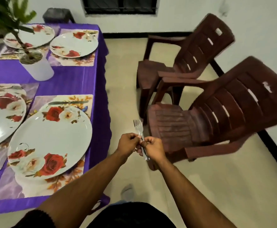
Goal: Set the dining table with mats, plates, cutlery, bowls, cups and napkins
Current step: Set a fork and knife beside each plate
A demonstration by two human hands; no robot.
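- Right now I'm on the cutlery step: my right hand (152,148) is clenched round the handles of a small bunch of forks (140,137), tines up, off the table over the floor.
- My left hand (128,142) pinches one fork's neck, apparently to separate it.
- Next, I judge, one fork goes onto the nearest mat (78,99), beside its plate (50,142), where a knife (68,102) already lies.
- No brand or writing is readable anywhere.
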